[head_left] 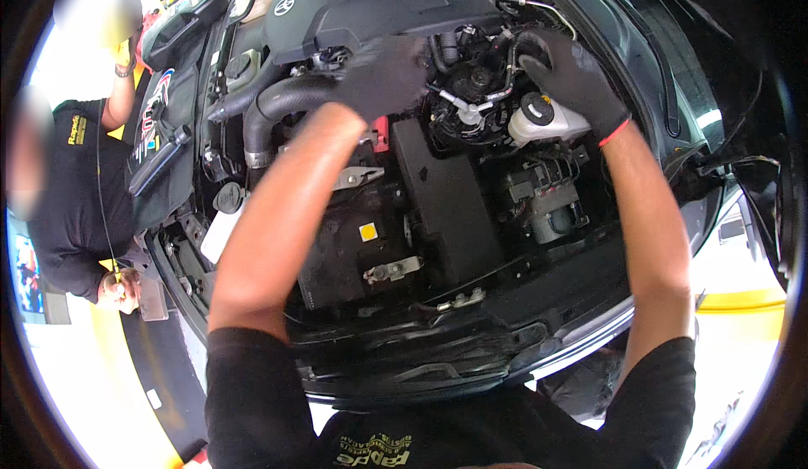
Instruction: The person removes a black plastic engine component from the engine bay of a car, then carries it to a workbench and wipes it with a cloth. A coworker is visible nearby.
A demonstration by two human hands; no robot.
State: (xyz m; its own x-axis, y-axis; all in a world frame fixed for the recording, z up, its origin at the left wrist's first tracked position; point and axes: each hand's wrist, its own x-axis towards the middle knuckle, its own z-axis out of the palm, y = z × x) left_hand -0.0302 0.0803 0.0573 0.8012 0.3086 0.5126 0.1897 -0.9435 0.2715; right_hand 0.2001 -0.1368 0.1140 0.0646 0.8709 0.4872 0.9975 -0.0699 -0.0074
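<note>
My left hand (383, 82), in a dark glove, is over the front edge of the black engine cover (370, 19). Motion smears its fingers, so their pose and any hold are hidden. On the right, my right hand (581, 82) wears a dark glove with a red cuff. Its fingers curl in toward the thumb beside the hoses, just above the white fluid reservoir (551, 126) with its black cap; what they grip does not show. Between the two hands is a round black housing (478, 82) with a pale hose fitting (471, 111).
Nearer me are the battery (337, 250), a long black box (446, 200) and a metal pump block (551, 208). A thick black intake hose (282, 103) curves on the left. Another person (76, 183) stands at the car's left side, holding a clear container (151, 298).
</note>
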